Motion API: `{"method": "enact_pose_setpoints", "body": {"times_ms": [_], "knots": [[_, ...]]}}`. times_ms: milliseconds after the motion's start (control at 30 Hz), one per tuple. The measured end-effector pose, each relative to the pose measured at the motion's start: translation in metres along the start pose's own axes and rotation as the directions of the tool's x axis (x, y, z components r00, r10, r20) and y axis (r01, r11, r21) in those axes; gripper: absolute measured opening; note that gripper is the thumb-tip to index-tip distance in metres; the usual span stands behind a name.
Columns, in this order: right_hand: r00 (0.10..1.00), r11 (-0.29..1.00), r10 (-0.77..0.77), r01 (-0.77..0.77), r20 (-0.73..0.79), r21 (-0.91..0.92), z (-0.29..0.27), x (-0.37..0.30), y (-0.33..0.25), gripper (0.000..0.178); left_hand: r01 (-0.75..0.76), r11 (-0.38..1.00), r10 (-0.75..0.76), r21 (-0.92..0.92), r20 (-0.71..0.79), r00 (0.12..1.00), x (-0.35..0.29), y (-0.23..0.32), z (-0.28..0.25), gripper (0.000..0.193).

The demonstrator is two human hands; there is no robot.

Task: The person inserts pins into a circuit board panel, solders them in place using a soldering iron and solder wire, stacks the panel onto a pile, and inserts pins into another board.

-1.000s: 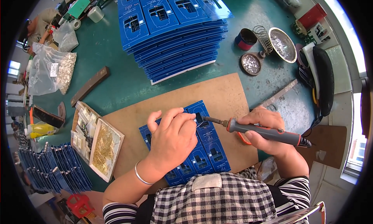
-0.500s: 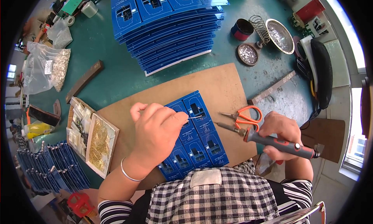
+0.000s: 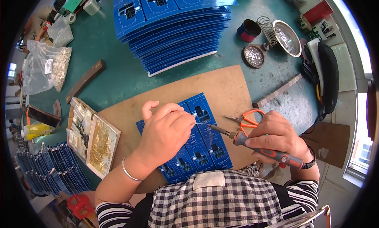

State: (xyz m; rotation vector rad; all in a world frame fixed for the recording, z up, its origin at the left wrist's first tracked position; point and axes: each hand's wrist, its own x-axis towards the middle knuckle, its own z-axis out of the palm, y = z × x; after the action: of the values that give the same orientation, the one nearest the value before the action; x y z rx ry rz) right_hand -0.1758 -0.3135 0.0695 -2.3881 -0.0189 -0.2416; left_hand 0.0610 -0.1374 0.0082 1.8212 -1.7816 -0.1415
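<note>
My right hand point(image 3: 274, 135) grips a grey and red soldering iron point(image 3: 268, 152), its tip pointing left over a blue circuit board panel point(image 3: 213, 135). My left hand point(image 3: 167, 125) is pinched on a thin silvery solder wire point(image 3: 200, 123), whose end is close to the iron's tip; whether they touch is too small to tell. The panel lies tilted on a brown board, its rows of black parts facing up. My left hand covers the panel's upper left part. Orange-handled cutters point(image 3: 246, 119) lie just beyond my right hand, partly hidden by it.
A tall stack of blue panels point(image 3: 177, 42) stands at the back. To the left are a box of gold pins point(image 3: 103, 145) and a row of upright boards point(image 3: 53, 168). A coiled iron stand point(image 3: 267, 30), a solder dish point(image 3: 254, 56) and a metal bar point(image 3: 279, 89) sit at the right.
The soldering iron has moved left and its tip now reaches over the panel beside the solder wire. My left hand has shifted slightly right, and less of the wire shows.
</note>
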Motion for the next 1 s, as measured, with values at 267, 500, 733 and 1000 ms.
{"method": "enact_pose_setpoints", "body": {"times_ms": [267, 500, 733, 1000], "knots": [[1.000, 1.000, -0.004, 0.005, 0.009, -0.013, 0.001, 0.002, 0.002, 0.038, -0.013, 1.000, 0.012, 0.020, 0.028, 1.000, 0.001, -0.001, -0.001, 0.014], [1.000, 1.000, 0.013, -0.013, 0.028, -0.018, 0.001, 0.003, 0.002, 0.039, -0.034, 0.998, 0.032, 0.046, 0.040, 0.999, 0.001, 0.000, -0.001, 0.015], [0.999, 0.999, 0.030, -0.030, 0.034, -0.024, 0.001, 0.005, 0.001, 0.039, -0.070, 0.992, 0.064, 0.106, 0.051, 0.997, 0.000, 0.003, 0.000, 0.019], [0.999, 0.998, -0.029, 0.030, 0.035, -0.051, -0.001, 0.006, 0.009, 0.032, 0.026, 0.998, -0.029, -0.057, -0.064, 0.998, -0.001, -0.002, -0.010, 0.014]]}}
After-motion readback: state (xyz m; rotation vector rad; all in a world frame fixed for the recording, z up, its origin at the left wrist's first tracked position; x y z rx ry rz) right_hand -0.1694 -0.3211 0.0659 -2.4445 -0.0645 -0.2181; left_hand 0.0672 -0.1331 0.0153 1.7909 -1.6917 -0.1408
